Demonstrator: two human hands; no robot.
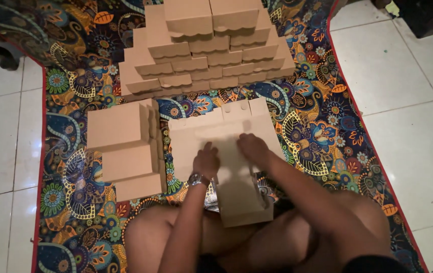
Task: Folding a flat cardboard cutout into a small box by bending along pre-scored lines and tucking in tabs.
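Status, head view: box folding looks well under way, by my read.

Done: big pile of folded brown boxes at 12 o'clock on the patterned mat, stacked in stepped rows, several layers high. Second, smaller stack of folded boxes at 9 o'clock from the hands, three tiers visible, just beside the piece in work.

In hand: one flat cardboard blank lies unfolded on the mat at centre, tab edge pointing to 12 o'clock, near end running down to the person's lap at 6 o'clock. Left hand presses palm-down on it, fingers curled, wristwatch on that wrist. Right hand presses just beside it at 1 o'clock, fingers bent onto the card. Neither hand is closed around anything; both bear flat on the blank. No walls raised yet on this one, so I judge it at an early crease stage.

Left: cannot tell the remaining count. Something lies under the blank near the knees, too hidden to call.

White floor tiles at 3 and 9 o'clock.
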